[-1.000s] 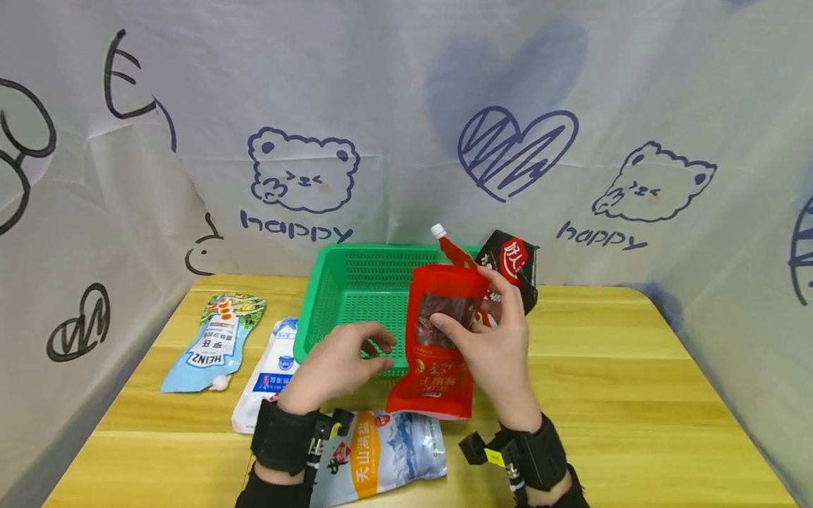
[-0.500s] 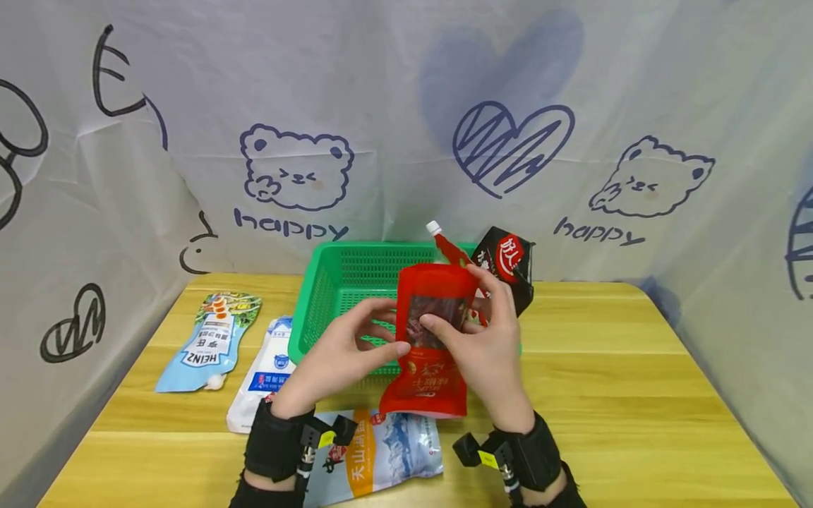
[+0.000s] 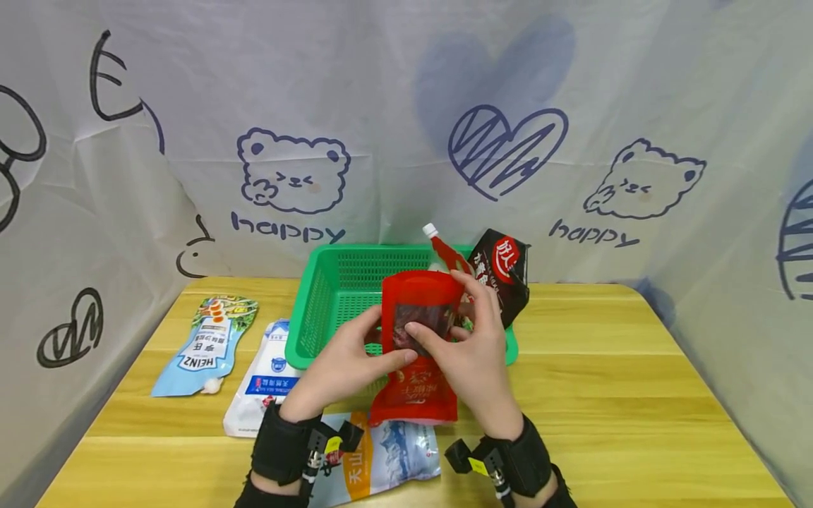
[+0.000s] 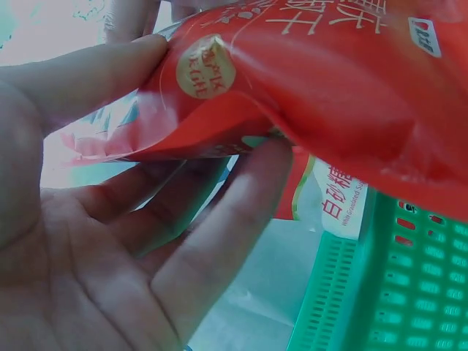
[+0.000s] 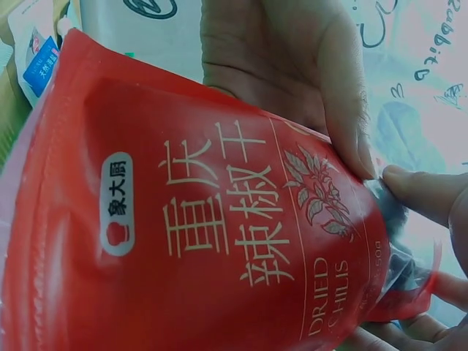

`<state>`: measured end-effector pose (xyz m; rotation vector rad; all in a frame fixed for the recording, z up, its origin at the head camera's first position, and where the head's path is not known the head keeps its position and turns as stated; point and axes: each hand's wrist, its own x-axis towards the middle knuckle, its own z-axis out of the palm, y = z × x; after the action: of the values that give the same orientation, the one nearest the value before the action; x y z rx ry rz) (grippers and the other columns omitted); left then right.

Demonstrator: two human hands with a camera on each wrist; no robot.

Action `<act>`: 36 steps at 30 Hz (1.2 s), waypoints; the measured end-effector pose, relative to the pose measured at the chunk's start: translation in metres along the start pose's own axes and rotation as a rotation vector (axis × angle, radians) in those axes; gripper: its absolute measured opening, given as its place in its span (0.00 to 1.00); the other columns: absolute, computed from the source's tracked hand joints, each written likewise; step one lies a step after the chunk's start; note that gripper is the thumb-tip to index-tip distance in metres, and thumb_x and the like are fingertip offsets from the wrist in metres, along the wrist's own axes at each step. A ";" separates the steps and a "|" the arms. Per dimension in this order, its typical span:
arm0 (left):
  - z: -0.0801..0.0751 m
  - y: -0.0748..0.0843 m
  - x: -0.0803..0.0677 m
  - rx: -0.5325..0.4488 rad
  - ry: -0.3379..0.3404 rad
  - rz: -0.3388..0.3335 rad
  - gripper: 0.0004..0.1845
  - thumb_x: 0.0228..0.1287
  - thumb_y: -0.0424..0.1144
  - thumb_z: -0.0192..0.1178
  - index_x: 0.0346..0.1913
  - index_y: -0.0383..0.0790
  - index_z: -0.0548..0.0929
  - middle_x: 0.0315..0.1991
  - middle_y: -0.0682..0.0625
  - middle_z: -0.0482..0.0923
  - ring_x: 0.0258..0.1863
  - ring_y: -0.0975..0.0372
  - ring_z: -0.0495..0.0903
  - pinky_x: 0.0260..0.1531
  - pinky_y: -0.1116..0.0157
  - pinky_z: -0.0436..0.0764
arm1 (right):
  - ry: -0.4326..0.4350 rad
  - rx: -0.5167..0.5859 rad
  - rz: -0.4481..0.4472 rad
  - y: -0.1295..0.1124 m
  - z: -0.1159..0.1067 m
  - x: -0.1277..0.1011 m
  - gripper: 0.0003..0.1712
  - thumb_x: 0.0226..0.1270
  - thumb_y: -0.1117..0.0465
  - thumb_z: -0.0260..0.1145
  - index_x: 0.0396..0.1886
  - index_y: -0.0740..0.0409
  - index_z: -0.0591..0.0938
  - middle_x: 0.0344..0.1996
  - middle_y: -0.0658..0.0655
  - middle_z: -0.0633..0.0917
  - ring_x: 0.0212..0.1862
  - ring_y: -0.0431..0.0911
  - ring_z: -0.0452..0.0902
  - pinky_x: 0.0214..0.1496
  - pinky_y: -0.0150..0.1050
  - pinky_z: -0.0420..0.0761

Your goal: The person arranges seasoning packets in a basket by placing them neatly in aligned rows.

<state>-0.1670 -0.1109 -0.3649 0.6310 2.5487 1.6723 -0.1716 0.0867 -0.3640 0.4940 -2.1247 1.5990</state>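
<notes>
A red bag of dried chilis (image 3: 416, 391) is held upright in front of the green basket (image 3: 305, 300), its dark clear window facing me. My right hand (image 3: 476, 367) grips its right side, thumb across the window and fingers behind. On the left side my left hand (image 3: 343, 363) pinches it, thumb (image 4: 110, 73) on one face and fingers (image 4: 234, 234) at the other. Lettering for dried chilis shows on the bag (image 5: 219, 205) in the right wrist view. Inside the basket, a red pouch with a white cap (image 3: 449, 254) and a black packet (image 3: 504, 271) lean at the right.
At the left lie a light-blue Heinz pouch (image 3: 206, 346) and a white packet with a blue band (image 3: 269, 384). A blue and orange bag (image 3: 394, 462) lies in front, partly under the left wrist strap. A white sugar packet (image 4: 344, 197) shows by the basket's mesh wall.
My left hand has come up to the chili bag and taken hold of its left side. The bag, still in my right hand, has shifted slightly left.
</notes>
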 end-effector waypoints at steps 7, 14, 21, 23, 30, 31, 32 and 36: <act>-0.001 0.003 -0.001 -0.038 0.049 0.007 0.29 0.68 0.40 0.71 0.69 0.42 0.75 0.56 0.48 0.82 0.52 0.54 0.82 0.46 0.58 0.86 | -0.049 0.004 -0.042 0.003 -0.005 0.003 0.53 0.60 0.66 0.80 0.82 0.54 0.62 0.66 0.62 0.72 0.57 0.53 0.80 0.52 0.48 0.88; -0.006 0.002 -0.003 -0.102 0.144 0.054 0.29 0.69 0.38 0.70 0.71 0.43 0.73 0.59 0.47 0.81 0.55 0.52 0.82 0.54 0.50 0.84 | -0.157 0.076 0.022 0.005 -0.015 0.008 0.49 0.67 0.66 0.74 0.82 0.53 0.60 0.68 0.59 0.74 0.59 0.53 0.80 0.54 0.41 0.86; -0.007 0.001 -0.002 -0.163 0.216 0.114 0.30 0.70 0.35 0.68 0.72 0.42 0.72 0.61 0.46 0.80 0.57 0.52 0.82 0.54 0.53 0.85 | -0.262 -0.003 0.049 0.007 -0.022 0.009 0.43 0.68 0.60 0.74 0.79 0.50 0.66 0.67 0.55 0.78 0.60 0.53 0.80 0.55 0.53 0.84; -0.007 0.001 -0.002 -0.183 0.231 0.123 0.30 0.70 0.34 0.67 0.72 0.41 0.71 0.61 0.44 0.79 0.57 0.52 0.82 0.53 0.56 0.85 | -0.279 -0.016 0.041 0.008 -0.022 0.009 0.42 0.68 0.60 0.75 0.78 0.49 0.68 0.67 0.55 0.78 0.61 0.54 0.80 0.57 0.55 0.83; -0.007 -0.001 -0.001 -0.240 0.244 0.135 0.29 0.70 0.30 0.66 0.71 0.38 0.71 0.62 0.42 0.78 0.57 0.51 0.82 0.53 0.62 0.85 | -0.334 0.027 0.054 0.007 -0.022 0.008 0.39 0.67 0.61 0.76 0.76 0.50 0.72 0.60 0.57 0.81 0.54 0.51 0.83 0.49 0.44 0.88; -0.007 -0.001 -0.001 -0.244 0.241 0.141 0.29 0.70 0.30 0.66 0.71 0.38 0.71 0.62 0.42 0.78 0.57 0.51 0.82 0.54 0.62 0.85 | -0.341 0.039 0.057 0.007 -0.022 0.008 0.38 0.67 0.62 0.76 0.75 0.50 0.72 0.58 0.57 0.83 0.52 0.51 0.84 0.47 0.42 0.88; -0.007 -0.001 -0.001 -0.247 0.238 0.144 0.29 0.70 0.30 0.66 0.72 0.37 0.71 0.62 0.41 0.78 0.57 0.51 0.82 0.54 0.62 0.85 | -0.345 0.050 0.058 0.007 -0.022 0.008 0.38 0.67 0.62 0.76 0.75 0.51 0.73 0.56 0.58 0.84 0.51 0.51 0.85 0.45 0.41 0.89; -0.007 0.000 -0.002 -0.252 0.227 0.148 0.30 0.70 0.29 0.65 0.73 0.37 0.70 0.63 0.41 0.77 0.58 0.50 0.81 0.54 0.62 0.85 | -0.345 0.077 0.032 0.008 -0.022 0.008 0.36 0.67 0.66 0.75 0.73 0.56 0.74 0.52 0.60 0.86 0.49 0.50 0.87 0.44 0.40 0.89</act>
<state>-0.1672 -0.1176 -0.3626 0.6588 2.4188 2.1864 -0.1798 0.1095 -0.3612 0.8159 -2.3314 1.7205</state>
